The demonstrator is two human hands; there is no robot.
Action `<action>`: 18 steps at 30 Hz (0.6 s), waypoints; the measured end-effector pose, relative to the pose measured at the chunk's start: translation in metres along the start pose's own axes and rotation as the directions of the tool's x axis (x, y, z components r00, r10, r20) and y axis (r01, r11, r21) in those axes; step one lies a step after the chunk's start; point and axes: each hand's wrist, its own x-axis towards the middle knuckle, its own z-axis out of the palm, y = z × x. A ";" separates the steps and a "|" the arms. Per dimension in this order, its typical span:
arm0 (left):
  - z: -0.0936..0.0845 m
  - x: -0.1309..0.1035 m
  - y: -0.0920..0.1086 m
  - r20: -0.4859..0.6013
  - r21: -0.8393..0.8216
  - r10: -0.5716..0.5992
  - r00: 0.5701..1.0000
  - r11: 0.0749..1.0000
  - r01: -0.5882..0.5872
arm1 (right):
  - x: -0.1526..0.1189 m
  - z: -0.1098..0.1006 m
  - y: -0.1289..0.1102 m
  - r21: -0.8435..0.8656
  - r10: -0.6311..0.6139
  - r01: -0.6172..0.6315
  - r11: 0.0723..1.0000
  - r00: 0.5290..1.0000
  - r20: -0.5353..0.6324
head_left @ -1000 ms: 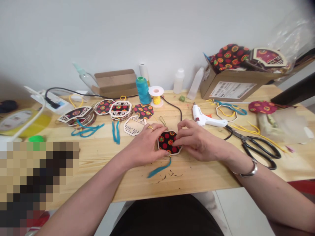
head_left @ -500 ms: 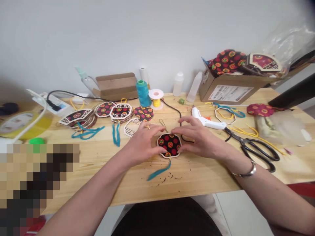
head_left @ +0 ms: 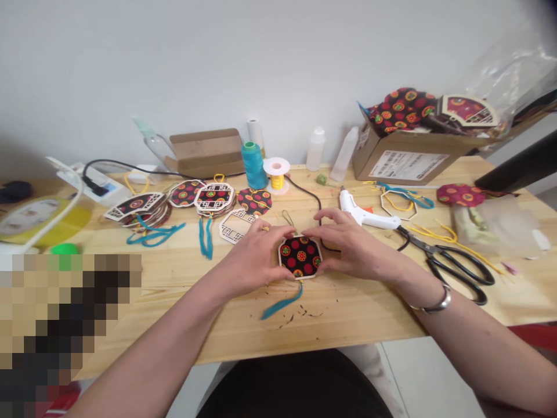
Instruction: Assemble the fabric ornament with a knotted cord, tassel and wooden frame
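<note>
A small octagonal ornament (head_left: pixel 301 256), black fabric with red and orange flowers in a pale frame, lies on the wooden table with a teal tassel (head_left: pixel 281 306) trailing toward the front edge. My left hand (head_left: pixel 256 255) grips its left side, thumb at the lower corner and fingertips at the upper one. On the right side my right hand (head_left: pixel 343 241) holds it the same way, thumb low and fingers at the top edge. A thin loop of cord (head_left: pixel 288 217) sticks out above the ornament.
Behind my right hand lies a white glue gun (head_left: pixel 369 218), with black-handled scissors (head_left: pixel 452 261) farther right. Stacked ornaments (head_left: pixel 214 198) and a lattice frame (head_left: pixel 232 226) are on the left. Teal thread (head_left: pixel 253 166), a yellow spool (head_left: pixel 277 181) and a cardboard box (head_left: pixel 404 157) stand at the back.
The fingertips of both hands have settled closer along the ornament's upper edge. The ornament has barely shifted.
</note>
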 end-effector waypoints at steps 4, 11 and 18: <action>0.000 0.000 -0.001 -0.002 0.014 0.008 1.000 1.000 -0.008 | 0.001 0.000 0.000 -0.011 0.005 -0.005 1.000 1.000 0.006; 0.003 0.000 -0.002 -0.009 0.023 0.019 1.000 1.000 -0.019 | 0.001 0.001 0.001 0.002 0.007 -0.007 1.000 1.000 0.015; 0.004 0.000 -0.002 -0.005 0.033 0.018 1.000 0.999 -0.018 | 0.001 0.002 0.002 0.022 0.024 -0.024 0.999 1.000 0.012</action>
